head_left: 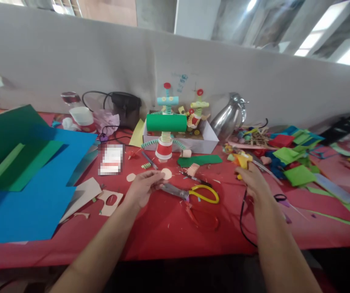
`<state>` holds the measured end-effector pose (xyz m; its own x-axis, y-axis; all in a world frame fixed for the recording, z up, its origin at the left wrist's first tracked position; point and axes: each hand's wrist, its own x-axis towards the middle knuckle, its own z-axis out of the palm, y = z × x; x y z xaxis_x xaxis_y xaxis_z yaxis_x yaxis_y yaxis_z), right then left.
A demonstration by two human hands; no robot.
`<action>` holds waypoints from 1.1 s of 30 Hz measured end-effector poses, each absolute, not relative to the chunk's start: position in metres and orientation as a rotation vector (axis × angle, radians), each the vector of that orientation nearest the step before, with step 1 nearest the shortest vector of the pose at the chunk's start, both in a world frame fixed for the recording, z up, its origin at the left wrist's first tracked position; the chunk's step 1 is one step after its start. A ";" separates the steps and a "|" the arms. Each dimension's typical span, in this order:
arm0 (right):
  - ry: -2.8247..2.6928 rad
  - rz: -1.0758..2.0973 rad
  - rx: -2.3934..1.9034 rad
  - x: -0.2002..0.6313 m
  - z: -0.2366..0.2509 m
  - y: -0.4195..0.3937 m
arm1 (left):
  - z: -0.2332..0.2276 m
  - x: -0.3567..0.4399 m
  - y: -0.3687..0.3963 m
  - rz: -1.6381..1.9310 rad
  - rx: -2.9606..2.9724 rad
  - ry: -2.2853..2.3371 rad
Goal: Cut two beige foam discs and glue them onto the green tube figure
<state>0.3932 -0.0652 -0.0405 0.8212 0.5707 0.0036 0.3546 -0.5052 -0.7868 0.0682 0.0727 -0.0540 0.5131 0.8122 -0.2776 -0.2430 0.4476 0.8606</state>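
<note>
My left hand [142, 186] pinches a small cream paper disc [167, 174] between thumb and fingertips. Over on the right, my right hand [251, 179] is closed around a yellow glue gun [242, 159], and its black cord [242, 215] trails down to the table edge. Scissors [203, 193] with one yellow and one red handle loop lie open between my hands. Beyond them stands a paper figure [164, 148] with a red and white cup body, spring-folded arms and a green tube [166, 123]. A second cream disc [131, 177] rests left of my left hand.
Blue card sheets [34, 215] and green card [7, 122] cover the left side. A white box [207, 142] holds a smaller figure [199, 105]. Behind stand a steel jug [228, 116] and a black bag [126, 110]. Paper scraps [298, 175] crowd the right.
</note>
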 end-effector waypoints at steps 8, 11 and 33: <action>-0.524 0.981 -1.292 0.311 -0.016 -0.078 | -0.055 0.070 0.070 0.837 0.814 0.799; -0.593 0.865 -1.267 0.279 -0.024 -0.072 | -0.054 0.070 0.069 0.856 0.815 0.792; -1.185 0.463 -1.700 0.231 -0.047 -0.072 | -0.052 0.073 0.062 0.826 0.911 0.864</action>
<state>0.2308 -0.0720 -0.0466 0.4526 0.8670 0.2087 0.4955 -0.0499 -0.8672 0.0732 0.0620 -0.0524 0.4104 0.8733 -0.2625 -0.2237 0.3755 0.8994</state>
